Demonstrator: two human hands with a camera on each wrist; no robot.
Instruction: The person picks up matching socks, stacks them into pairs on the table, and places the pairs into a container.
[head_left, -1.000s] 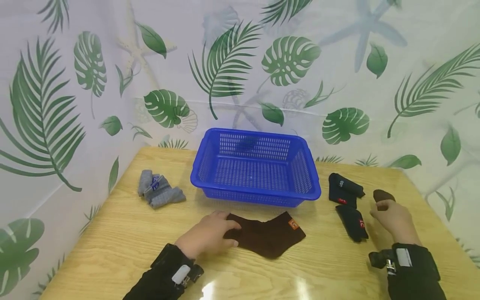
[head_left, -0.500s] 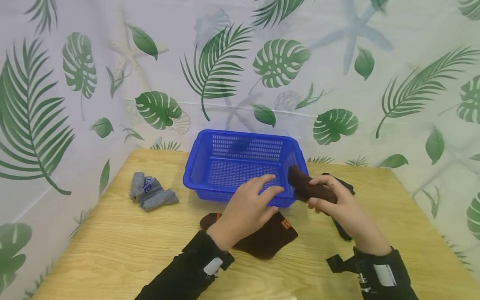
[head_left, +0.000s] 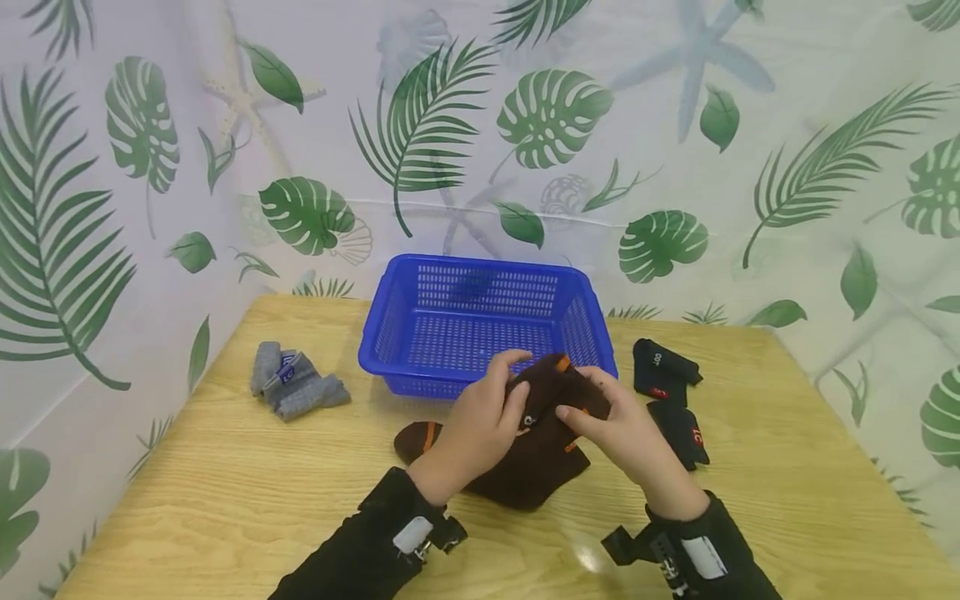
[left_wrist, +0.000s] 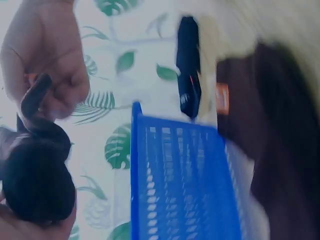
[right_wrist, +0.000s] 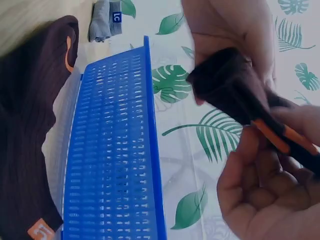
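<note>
Left hand (head_left: 476,421) and right hand (head_left: 630,433) both grip a bunched brown sock (head_left: 555,379) between thumbs and fingers, raised near the basket's near right corner. How its folds run: cannot tell. A flat brown sock (head_left: 521,483) with orange marks lies on the table (head_left: 225,500) below, partly hidden by the left hand. Judged risks: a loose pinch on soft cloth could let the bundle unroll or drop; hands this low could snag the flat sock and crumple it; an elbow or wrist strap might brush the folded black sock (head_left: 678,433) at right. Containers: one blue perforated basket (head_left: 450,342), far middle; its slotted floor shows, the near right part hidden behind the hands. Outside it, grey socks (head_left: 288,379) left, another black sock (head_left: 663,371) far right.
</note>
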